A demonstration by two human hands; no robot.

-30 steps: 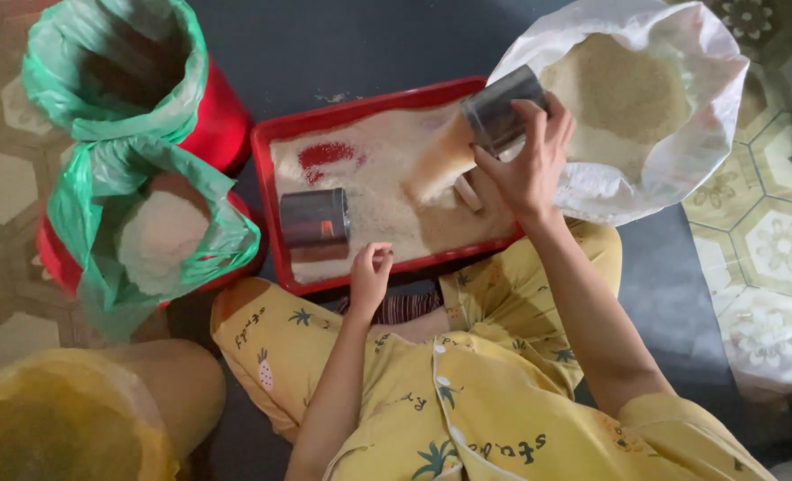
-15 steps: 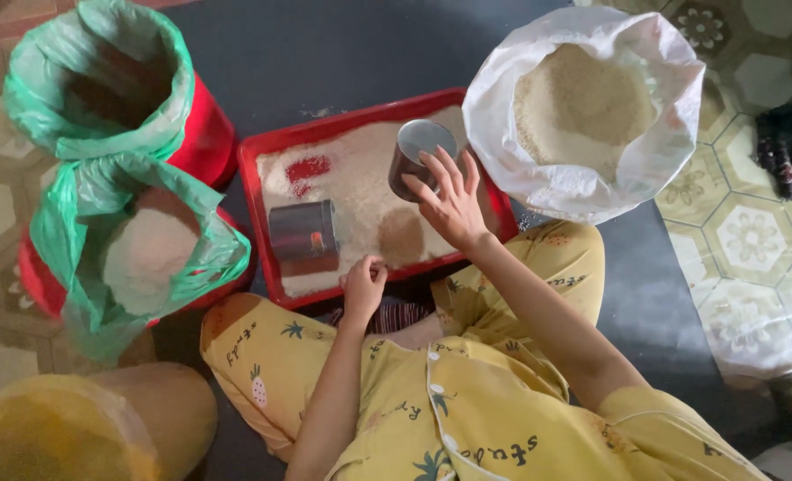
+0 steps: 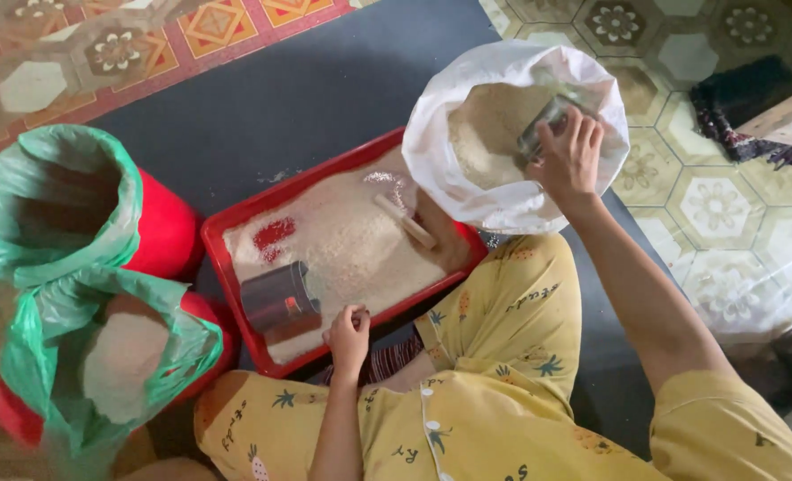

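Observation:
My right hand (image 3: 569, 160) grips a metal can (image 3: 545, 126) tilted inside the open white sack (image 3: 467, 191) of pale grain. My left hand (image 3: 349, 334), fingers curled, rests on the near rim of the red tray (image 3: 227, 267). The tray holds a layer of grain with a bare red patch, a short wooden stick (image 3: 405, 221) and a second metal can (image 3: 278, 298) lying on its side close to my left hand.
A green-lined red bucket (image 3: 84, 209) stands left of the tray, open and dark inside. Nearer me, another green-lined red bucket (image 3: 120, 356) holds pale grain. A dark mat lies under the tray; patterned floor tiles surround it. My yellow-clad legs sit below the tray.
My right hand has lifted the can off the tray and carried it right into the white sack. My left hand has stayed at the tray's near rim.

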